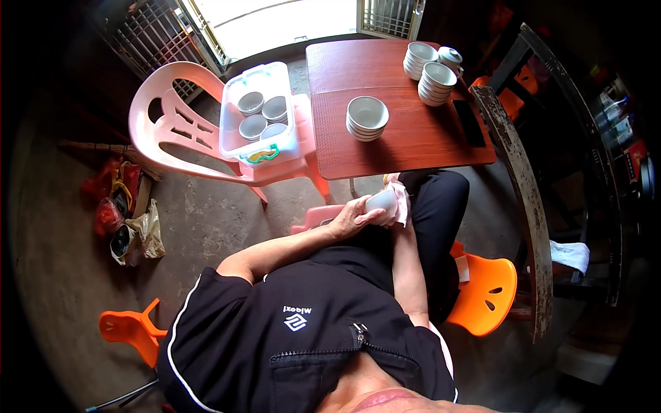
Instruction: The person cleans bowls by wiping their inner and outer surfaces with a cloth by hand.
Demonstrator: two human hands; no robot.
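Observation:
Above my lap, at the near edge of the red-brown table [403,148], I hold a small white bowl [382,202]. My left hand [350,219] is closed round its left side, thumb and fingers against the wall. On the other side, a pink cloth [400,204] presses against the bowl. My right hand [401,219] is at the cloth, its fingers mostly covered by it. A short stack of bowls [367,118] stands on the table in front of my hands. Two more stacks, a far stack [419,60] and a nearer stack [436,82], stand at the right.
A pink plastic chair [172,155] at the left bears a clear plastic box [224,127] with several bowls inside. A lidded white cup [449,58] and a black flat object [469,124] lie right on the table. A worn wooden bench [521,193] and orange chair [486,292] stand right.

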